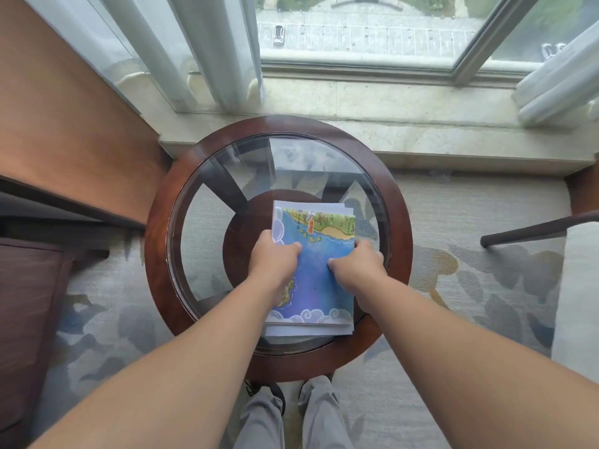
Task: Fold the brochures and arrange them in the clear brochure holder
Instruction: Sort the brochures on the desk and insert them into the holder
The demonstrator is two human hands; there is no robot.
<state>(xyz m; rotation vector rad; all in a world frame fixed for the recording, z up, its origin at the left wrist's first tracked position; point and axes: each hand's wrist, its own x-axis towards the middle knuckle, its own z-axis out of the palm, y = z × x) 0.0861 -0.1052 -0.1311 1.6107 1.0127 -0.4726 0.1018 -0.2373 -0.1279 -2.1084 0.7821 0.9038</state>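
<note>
Round glass-topped table (155, 254), viewed from above beside a window (356, 30). Map-printed brochures (321, 283) are stacked at its centre, gripped at left and right edges by the left hand (275, 256) and right hand (356, 265), fingers curled.

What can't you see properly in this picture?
Head view:
- Clear brochure holder: nowhere in frame.
- Sheets under the top brochure: covered by it, so no count.
- Finger ends of the left hand and right hand: tucked under hands and paper.
- Map lettering: too small.
</note>
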